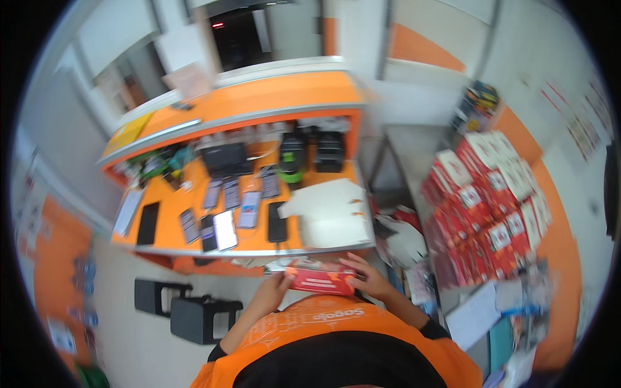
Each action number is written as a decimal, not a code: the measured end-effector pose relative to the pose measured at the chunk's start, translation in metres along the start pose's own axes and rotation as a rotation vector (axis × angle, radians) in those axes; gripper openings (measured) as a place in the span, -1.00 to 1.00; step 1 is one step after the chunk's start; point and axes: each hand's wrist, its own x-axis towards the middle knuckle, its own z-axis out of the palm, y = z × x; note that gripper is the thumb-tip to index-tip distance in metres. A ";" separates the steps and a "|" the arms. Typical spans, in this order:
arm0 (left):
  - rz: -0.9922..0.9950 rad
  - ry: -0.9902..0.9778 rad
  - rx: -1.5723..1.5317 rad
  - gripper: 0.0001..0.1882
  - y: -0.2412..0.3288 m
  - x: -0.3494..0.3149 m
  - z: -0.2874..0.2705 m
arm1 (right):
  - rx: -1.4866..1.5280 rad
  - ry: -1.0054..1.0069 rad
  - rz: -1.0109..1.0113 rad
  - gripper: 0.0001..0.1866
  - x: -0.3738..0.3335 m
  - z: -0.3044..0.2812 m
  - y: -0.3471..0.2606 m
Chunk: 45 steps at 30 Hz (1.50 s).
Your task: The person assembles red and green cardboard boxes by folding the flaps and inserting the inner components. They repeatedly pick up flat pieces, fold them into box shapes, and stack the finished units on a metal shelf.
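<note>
Both my hands hold a red box (320, 282) with pale printing, level in front of my body, just off the near edge of the orange desk. My left hand (274, 288) is closed on its left end. At the other end my right hand (370, 277) grips the box, fingers over the top edge. Beyond it an open white carton (330, 223) lies on the desk with its flaps spread. Left of the carton are a dark phone-sized device (277, 222) with a cable, a phone with a lit white screen (225, 230) and several other phone-like handhelds (249, 209).
On the right, many red and white boxes (482, 213) are piled on a grey table (414, 145). Black stools (202, 319) stand at the left of my legs. Under the desk's raised shelf (284, 90) sit black printer-like machines (330, 152). Papers (472, 320) lie at the lower right.
</note>
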 end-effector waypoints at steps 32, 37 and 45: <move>0.705 -0.174 -0.482 -0.79 0.241 0.130 0.030 | -0.828 0.797 -0.815 0.09 -0.070 -0.148 -0.049; 0.829 -0.156 -0.327 -0.86 0.243 0.133 0.023 | -0.903 0.833 -0.850 0.10 -0.065 -0.149 -0.051; 0.690 -0.243 -0.558 -0.94 0.236 0.134 0.033 | -0.917 0.835 -0.835 0.14 -0.066 -0.146 -0.054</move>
